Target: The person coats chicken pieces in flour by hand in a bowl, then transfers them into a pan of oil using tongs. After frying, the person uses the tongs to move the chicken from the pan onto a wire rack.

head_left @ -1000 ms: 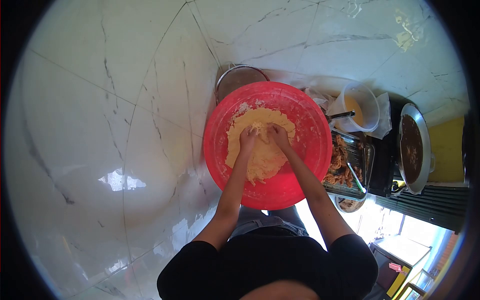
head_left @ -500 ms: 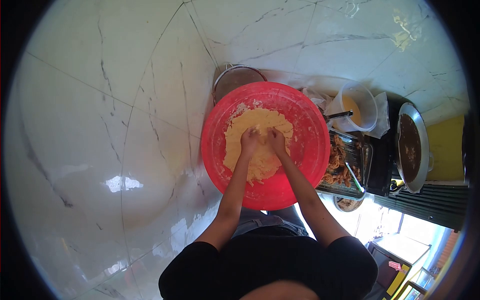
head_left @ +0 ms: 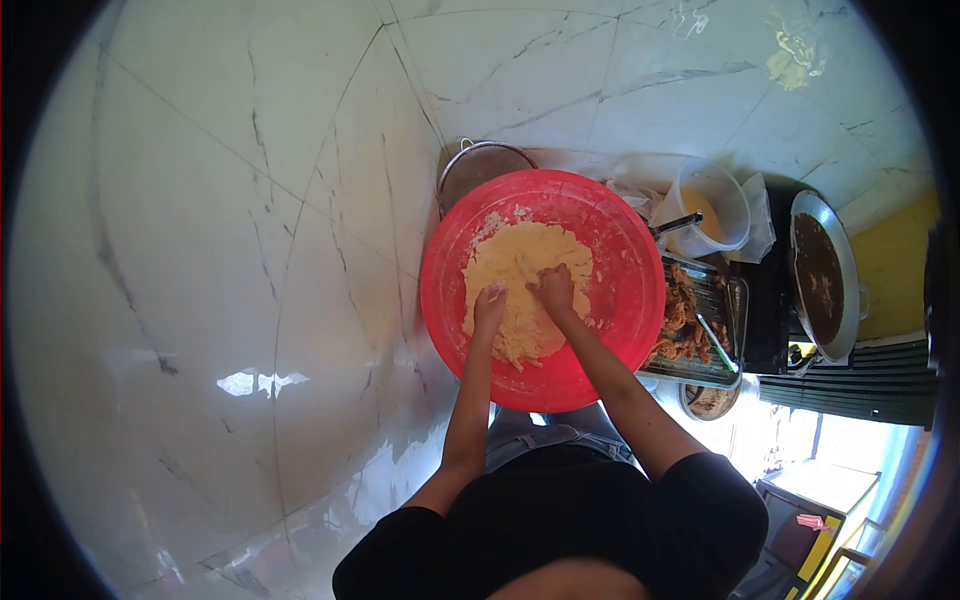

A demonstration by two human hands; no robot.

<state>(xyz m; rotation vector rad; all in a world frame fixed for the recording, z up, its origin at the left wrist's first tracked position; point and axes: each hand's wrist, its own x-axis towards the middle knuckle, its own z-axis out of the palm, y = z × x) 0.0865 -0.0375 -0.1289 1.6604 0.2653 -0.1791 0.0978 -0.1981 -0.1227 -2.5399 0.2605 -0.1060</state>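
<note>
A large red basin (head_left: 630, 320) holds a wide heap of pale yellow flour (head_left: 540, 245). Over the left part of the flour is my left hand (head_left: 490, 303), its fingers curled together with whitish flour at the tips. My right hand (head_left: 554, 288) is pressed down on the flour close by, fingers bent inward. What either hand grips, if anything, is too small or covered to make out. Several flour-coated strips (head_left: 522, 360) lie at the near edge of the heap.
Right of the basin stands a tray of fried pieces (head_left: 680, 325) with tongs (head_left: 715, 340). Behind it is a clear plastic tub (head_left: 735, 215) of yellowish liquid. Farther right sits a wide pan of dark oil (head_left: 820, 280). A metal-rimmed pot (head_left: 475, 170) stands behind the basin, near the tiled wall.
My hands have moved apart and nearer to me: the left lower on the flour, the right a little down and flatter against it. The camera view has shifted slightly.
</note>
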